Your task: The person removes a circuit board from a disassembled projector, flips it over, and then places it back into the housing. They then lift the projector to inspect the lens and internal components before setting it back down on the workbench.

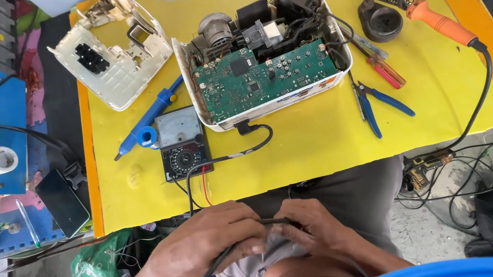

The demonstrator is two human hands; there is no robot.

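**Both hands meet on a black probe lead below the table edge**

The left hand (206, 240) and the right hand (311, 229) are drawn together over the person's lap, fingers curled and pressed around a thin black probe (274, 221) that bridges the two. The left hand's fingers close over the black lead (214, 271), which trails down and away from the grip toward the lower left. A fold of grey cloth (268, 245) sits between the hands, just under the probe.

Above the grip, on the yellow table (325, 147), lies an analog multimeter (181, 142) with red and black wires running down toward the hands. Beyond it, further from the grip, stands an opened white device (264, 59) with its green circuit board (263, 77) exposed. To the upper right of the grip lie blue-handled pliers (380, 103), a red screwdriver (386, 72) and an orange soldering iron (443, 27). To the upper left sit a blue desoldering pump (150, 115) and a detached white cover (113, 61).
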